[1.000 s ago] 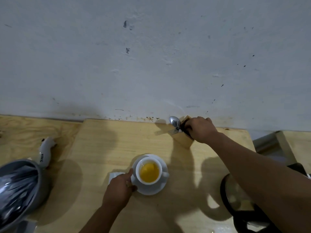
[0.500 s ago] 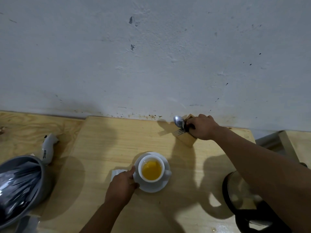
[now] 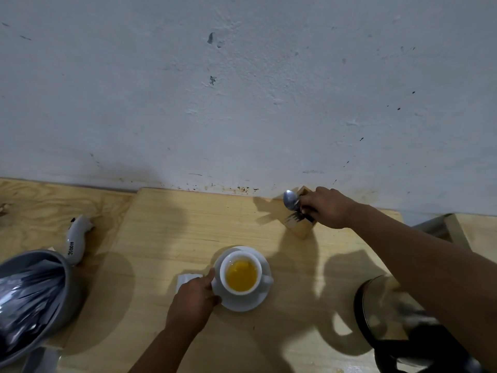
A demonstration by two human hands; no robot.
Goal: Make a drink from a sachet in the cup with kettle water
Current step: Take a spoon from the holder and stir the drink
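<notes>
A white cup (image 3: 240,274) holding orange-yellow liquid stands on a white saucer (image 3: 243,302) near the middle of the wooden table. My left hand (image 3: 194,300) grips the saucer's left rim, partly covering a white sachet (image 3: 185,280) lying beside it. My right hand (image 3: 329,207) reaches to a small wooden cutlery holder (image 3: 300,227) by the wall and is closed on the handle of a metal spoon (image 3: 290,200) that stands in it; a fork (image 3: 295,217) sticks out just below. The glass kettle (image 3: 387,316) with a black handle sits at the lower right, partly behind my right forearm.
A grey bowl (image 3: 57,297) full of dark sachets sits at the left edge. A white handle-shaped object (image 3: 78,240) with black lettering lies behind it. The white wall runs along the table's far edge. Another wooden surface (image 3: 478,235) is at the far right.
My right hand has stayed at the cutlery holder with its fingers around the spoon. The left hand keeps its hold on the saucer. The view has shifted slightly.
</notes>
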